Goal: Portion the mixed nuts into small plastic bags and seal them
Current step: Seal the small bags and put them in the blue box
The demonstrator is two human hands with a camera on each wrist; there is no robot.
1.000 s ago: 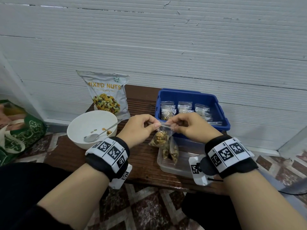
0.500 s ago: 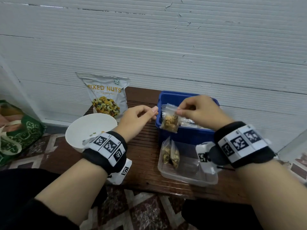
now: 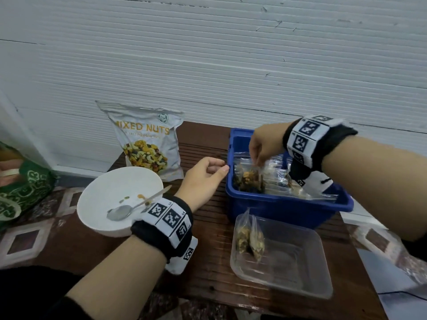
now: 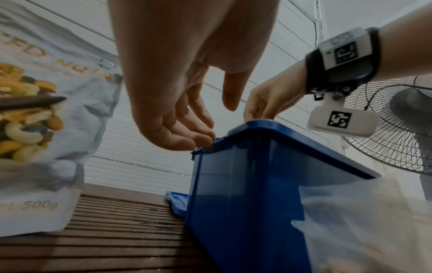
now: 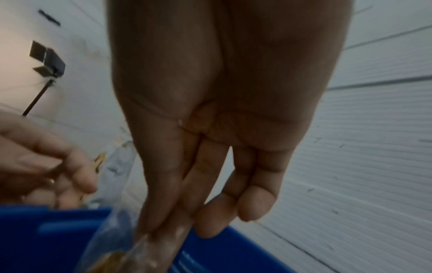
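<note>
My right hand (image 3: pixel 258 161) reaches into the blue bin (image 3: pixel 286 204) and pinches the top of a small filled nut bag (image 3: pixel 248 179) at the bin's left end; the wrist view shows thumb and fingers (image 5: pixel 163 221) pressed on the clear plastic (image 5: pixel 112 245). Several other small bags (image 3: pixel 280 179) lie in the bin. My left hand (image 3: pixel 213 168) hovers with loosely curled fingers beside the bin's left rim (image 4: pixel 236 134), holding nothing. Two filled bags (image 3: pixel 250 240) lean in the clear plastic tray (image 3: pixel 298 271). The "Mixed Nuts" pouch (image 3: pixel 146 140) stands against the wall.
A white bowl (image 3: pixel 115 199) with a metal spoon (image 3: pixel 129 209) and a few nut crumbs sits on the brown slatted bench (image 3: pixel 208 262). A green patterned bag (image 3: pixel 23 188) lies at the far left. A fan (image 4: pixel 392 133) stands beyond the bin on the right.
Both hands held the small bag at its top a second ago. The left hand let go, and the right hand carried the bag up and down into the blue bin.
</note>
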